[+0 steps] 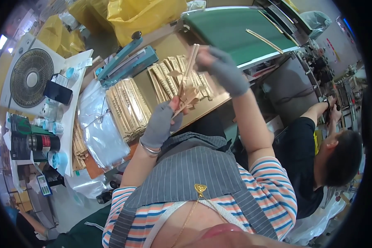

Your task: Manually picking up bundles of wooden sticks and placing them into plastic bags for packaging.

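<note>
Together, wooden chopsticks (pixel 189 70) are pinched by closed gloved fingers: left hand (pixel 161 124) low, right hand (pixel 223 68) high, keeping them aligned above the packed bundles (pixel 126 107).

Both hands gloved grey. Left hand (pixel 160 124) and right hand (pixel 221 68) grip a pair of wooden chopsticks (pixel 189 70) above the bench (pixel 165 49). Behind the chopsticks: rows of paper-sleeved chopsticks (pixel 169 76). Left of them: a clear-bagged bundle (pixel 127 107), teal heat sealer (pixel 126 62), fan (pixel 30 78).
</note>
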{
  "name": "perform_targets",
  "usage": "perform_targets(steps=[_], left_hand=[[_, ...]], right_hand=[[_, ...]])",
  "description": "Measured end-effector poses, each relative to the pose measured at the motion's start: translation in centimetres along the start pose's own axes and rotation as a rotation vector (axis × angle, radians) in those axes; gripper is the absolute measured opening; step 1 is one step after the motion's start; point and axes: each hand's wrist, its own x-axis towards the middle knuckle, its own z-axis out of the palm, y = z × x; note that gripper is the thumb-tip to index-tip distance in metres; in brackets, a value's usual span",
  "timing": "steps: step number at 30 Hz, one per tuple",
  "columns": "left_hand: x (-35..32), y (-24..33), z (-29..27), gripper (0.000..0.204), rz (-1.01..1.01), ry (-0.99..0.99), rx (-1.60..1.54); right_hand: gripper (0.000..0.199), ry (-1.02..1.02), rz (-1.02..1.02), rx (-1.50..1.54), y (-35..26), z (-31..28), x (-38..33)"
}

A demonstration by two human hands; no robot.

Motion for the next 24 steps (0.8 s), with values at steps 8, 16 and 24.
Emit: perform_targets(steps=[8, 16, 24], left_hand=[[0.6, -0.6, 0.0, 0.043, 0.05, 0.135, 0.069], [2.6, 0.5, -1.0, 0.037, 0.127, 0.258, 0.016], [21.6, 17.9, -6.3, 0.039, 1.305, 0.83, 1.248]], right_hand=[[0.023, 0.604, -0.301, 0.504, -1.5, -8.9, 3.8], [0.023, 0.869, -0.206, 0.65, 0.4, -11.9, 3.3], [0.028, 0.743, -0.089, 0.135, 2.5, -14.2, 1.2]])
